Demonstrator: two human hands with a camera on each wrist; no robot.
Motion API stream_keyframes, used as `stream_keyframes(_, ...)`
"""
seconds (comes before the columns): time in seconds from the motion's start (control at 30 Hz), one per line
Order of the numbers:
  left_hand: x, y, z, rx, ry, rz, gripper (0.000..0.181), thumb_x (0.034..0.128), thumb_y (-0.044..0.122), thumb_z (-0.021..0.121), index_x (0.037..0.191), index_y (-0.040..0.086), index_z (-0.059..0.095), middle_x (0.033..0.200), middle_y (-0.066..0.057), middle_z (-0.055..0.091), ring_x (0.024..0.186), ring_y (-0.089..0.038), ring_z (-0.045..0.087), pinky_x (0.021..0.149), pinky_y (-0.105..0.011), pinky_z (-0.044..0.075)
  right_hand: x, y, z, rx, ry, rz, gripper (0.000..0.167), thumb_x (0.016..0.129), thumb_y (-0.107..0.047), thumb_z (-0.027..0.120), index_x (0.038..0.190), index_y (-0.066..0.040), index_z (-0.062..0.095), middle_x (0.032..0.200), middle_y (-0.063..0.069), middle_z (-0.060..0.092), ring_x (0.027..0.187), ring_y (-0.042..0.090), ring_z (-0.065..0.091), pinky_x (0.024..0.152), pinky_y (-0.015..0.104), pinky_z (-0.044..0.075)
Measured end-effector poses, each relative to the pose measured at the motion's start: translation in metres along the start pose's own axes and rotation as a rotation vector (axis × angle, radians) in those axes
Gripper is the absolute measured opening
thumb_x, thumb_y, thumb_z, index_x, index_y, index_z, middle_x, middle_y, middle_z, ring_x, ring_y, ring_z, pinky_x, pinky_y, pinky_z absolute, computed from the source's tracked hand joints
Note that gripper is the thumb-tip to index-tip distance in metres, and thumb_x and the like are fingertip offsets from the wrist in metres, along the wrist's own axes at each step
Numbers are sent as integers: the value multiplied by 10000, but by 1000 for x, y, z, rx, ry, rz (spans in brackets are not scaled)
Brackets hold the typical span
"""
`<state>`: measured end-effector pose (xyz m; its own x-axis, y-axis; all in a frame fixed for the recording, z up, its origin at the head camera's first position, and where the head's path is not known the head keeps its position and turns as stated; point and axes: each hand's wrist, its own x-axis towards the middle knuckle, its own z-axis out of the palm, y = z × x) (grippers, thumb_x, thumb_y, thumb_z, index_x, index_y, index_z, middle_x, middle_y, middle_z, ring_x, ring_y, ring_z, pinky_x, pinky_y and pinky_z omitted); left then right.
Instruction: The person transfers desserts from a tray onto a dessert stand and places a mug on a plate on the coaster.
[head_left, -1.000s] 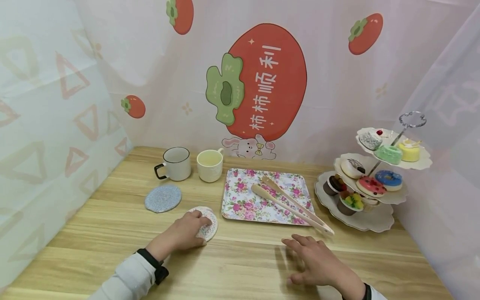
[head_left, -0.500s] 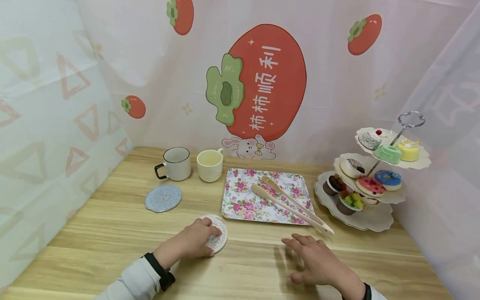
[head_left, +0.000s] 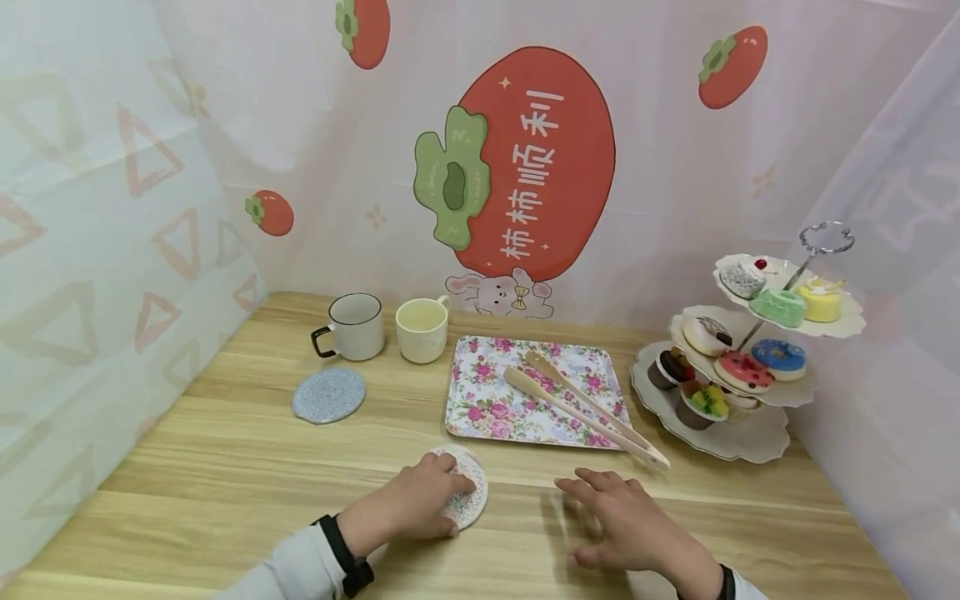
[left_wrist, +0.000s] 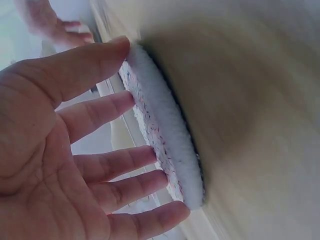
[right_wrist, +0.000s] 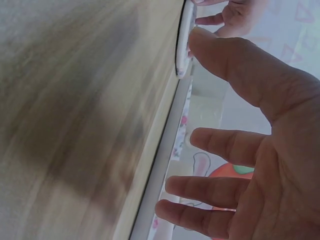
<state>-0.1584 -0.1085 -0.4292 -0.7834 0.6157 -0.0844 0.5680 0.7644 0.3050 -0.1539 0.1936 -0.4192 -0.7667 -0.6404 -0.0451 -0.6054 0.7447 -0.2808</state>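
My left hand (head_left: 423, 500) rests its fingertips on a round white coaster (head_left: 474, 504) with a fine coloured pattern, flat on the wooden table. In the left wrist view, nearly straight fingers (left_wrist: 127, 162) touch the coaster's patterned top and the thumb lies at one end of its thick white edge (left_wrist: 167, 120). Part of the coaster is hidden under the hand. To the right, my right hand (head_left: 622, 521) is held over the table with fingers spread and nothing in it; the right wrist view shows its palm and loose fingers (right_wrist: 207, 192).
A floral tray (head_left: 480, 383) bearing wooden tongs (head_left: 577, 412) lies ahead. Behind left stand a black-handled mug (head_left: 358, 329), a cream cup (head_left: 422, 333) and a grey-blue coaster (head_left: 328, 396). A tiered stand (head_left: 757, 442) of toy cakes and doughnuts is at right.
Under my left fingers, the white coaster has slid across the table to the right and toward me. My right hand has barely moved.
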Motion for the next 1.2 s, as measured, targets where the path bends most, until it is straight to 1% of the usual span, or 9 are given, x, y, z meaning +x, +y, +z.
stream_keyframes(0.1,2,10,1,13,-12,10,468,722,325,780,1154,204,644,997,-5,494,865,-165,438,568,-339,444,-1,0,-1,-5,6,0,742,674,-409,777,1307,-117,523,1291,229,477,1110,418,468,781,622,368)
stream_keyframes(0.27,7,22,4,25,-30,28,474,727,333,775,1168,229,637,996,12,487,868,-150,423,577,-329,425,-2,1,-1,2,1,10,742,672,-424,778,1301,-121,526,1283,232,479,1107,423,470,784,627,365)
stream_keyframes(0.4,13,31,9,64,-46,47,476,734,357,765,1178,254,627,996,22,481,865,-134,414,580,-313,408,-4,2,0,13,-5,15,746,668,-437,780,1297,-127,528,1282,233,477,1104,430,470,779,641,361)
stream_keyframes(0.53,20,42,13,100,-46,68,476,732,384,760,1175,278,623,988,33,481,854,-121,413,586,-306,406,-4,3,0,18,1,14,734,670,-428,782,1294,-133,531,1284,238,474,1105,436,468,779,644,360)
stream_keyframes(0.77,28,57,17,115,-57,100,498,730,397,757,1196,293,616,990,44,479,856,-115,412,618,-319,421,-3,3,1,9,15,-8,719,677,-414,783,1289,-131,535,1279,242,479,1099,433,470,772,614,376)
stream_keyframes(1.03,35,69,22,158,-45,146,501,729,427,752,1194,303,616,972,59,476,816,-99,395,585,-269,390,-3,3,2,34,-25,-11,700,693,-442,769,1290,-152,545,1290,229,477,1120,434,456,776,625,372)
stream_keyframes(1.2,35,68,23,159,-40,165,503,728,434,752,1195,302,617,1006,53,492,861,-102,432,620,-286,428,-1,2,3,35,-41,-10,709,693,-467,762,1299,-174,540,1290,215,481,1123,420,457,777,612,377)
